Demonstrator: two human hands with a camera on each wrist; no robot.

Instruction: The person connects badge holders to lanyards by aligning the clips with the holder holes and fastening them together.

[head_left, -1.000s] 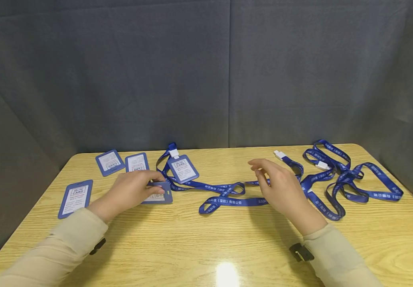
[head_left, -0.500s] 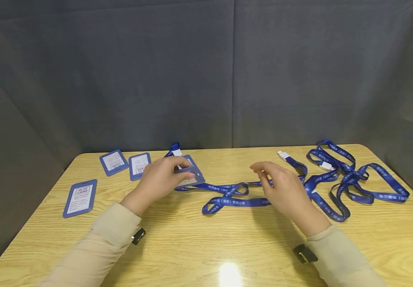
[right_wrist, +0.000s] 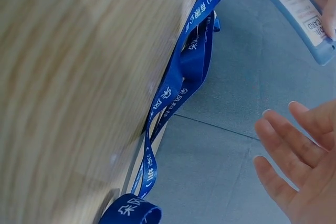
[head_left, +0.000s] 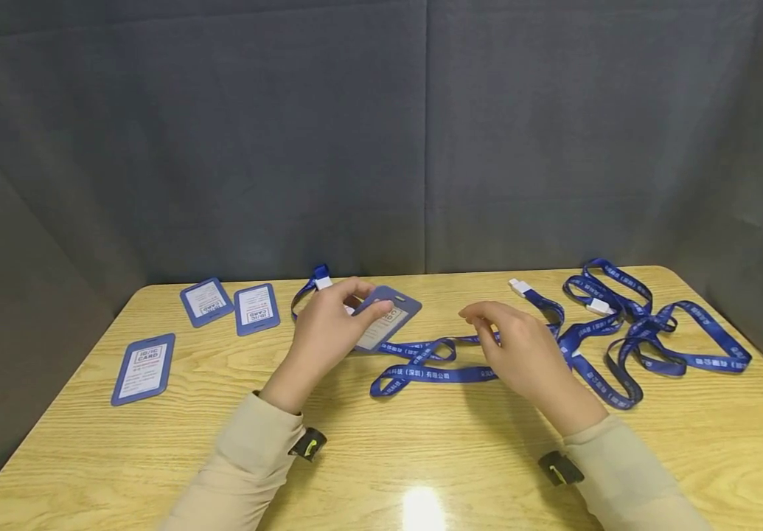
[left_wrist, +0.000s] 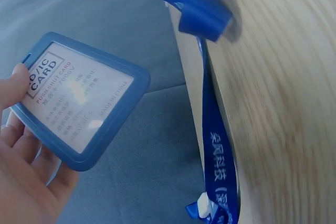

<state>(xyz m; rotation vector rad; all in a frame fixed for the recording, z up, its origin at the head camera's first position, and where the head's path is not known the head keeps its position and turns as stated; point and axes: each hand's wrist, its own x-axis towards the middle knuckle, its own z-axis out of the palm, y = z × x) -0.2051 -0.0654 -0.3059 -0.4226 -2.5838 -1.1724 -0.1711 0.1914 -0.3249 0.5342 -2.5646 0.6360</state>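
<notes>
My left hand [head_left: 328, 328] pinches a blue-framed ID card holder [head_left: 381, 332] between thumb and fingers near its slotted end. In the left wrist view the held card holder [left_wrist: 79, 95] shows its printed face, raised above the table. My right hand [head_left: 520, 354] hovers over the lanyards with relaxed fingers and holds nothing. A blue lanyard [head_left: 434, 375] with white lettering stretches between the two hands. Behind the left hand, a white clip [head_left: 323, 283] on a blue strap shows; the card holder fastened to it is mostly hidden.
Three loose card holders lie at the left: one nearer [head_left: 144, 369], one at the back [head_left: 206, 302], another beside it [head_left: 257, 310]. Tangled blue lanyards [head_left: 646, 324] with white clips spread over the right side. A grey curtain [head_left: 381, 147] stands behind the wooden table [head_left: 354, 457].
My left hand has carried the card holder rightward from beside the loose holders, past the fastened one, and tilted it so its slotted end points up and right. My right hand has barely moved.
</notes>
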